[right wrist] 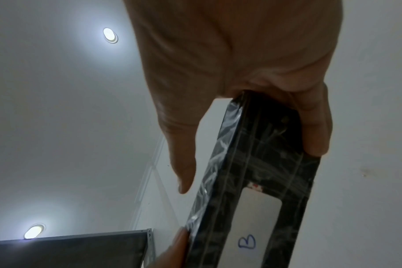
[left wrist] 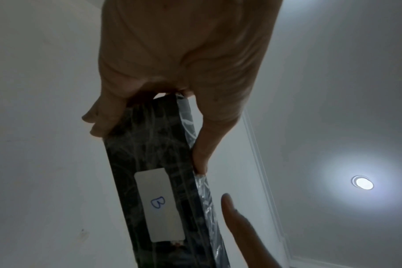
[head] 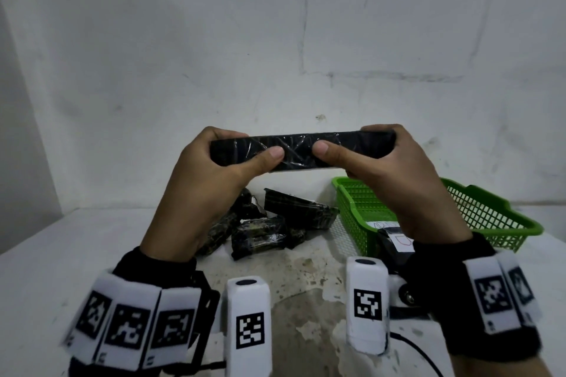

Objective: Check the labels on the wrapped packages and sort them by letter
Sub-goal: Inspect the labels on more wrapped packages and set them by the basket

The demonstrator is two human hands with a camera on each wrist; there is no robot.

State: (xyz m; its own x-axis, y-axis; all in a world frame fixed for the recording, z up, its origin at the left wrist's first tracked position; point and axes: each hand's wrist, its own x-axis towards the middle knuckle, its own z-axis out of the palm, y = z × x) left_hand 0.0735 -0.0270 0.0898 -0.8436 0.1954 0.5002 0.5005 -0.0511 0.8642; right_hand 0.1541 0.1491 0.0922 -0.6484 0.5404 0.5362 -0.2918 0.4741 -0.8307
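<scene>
Both hands, left hand (head: 214,171) and right hand (head: 395,174), clamp fingers on the B-labelled package (head: 301,148); slick wrap could slip from me, dropping it onto the worktop (head: 76,254).

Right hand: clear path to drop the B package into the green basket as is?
Probably yes. The right hand grips the wrapped package directly above the green basket, whose top is open; the left hand must release its end first.
</scene>
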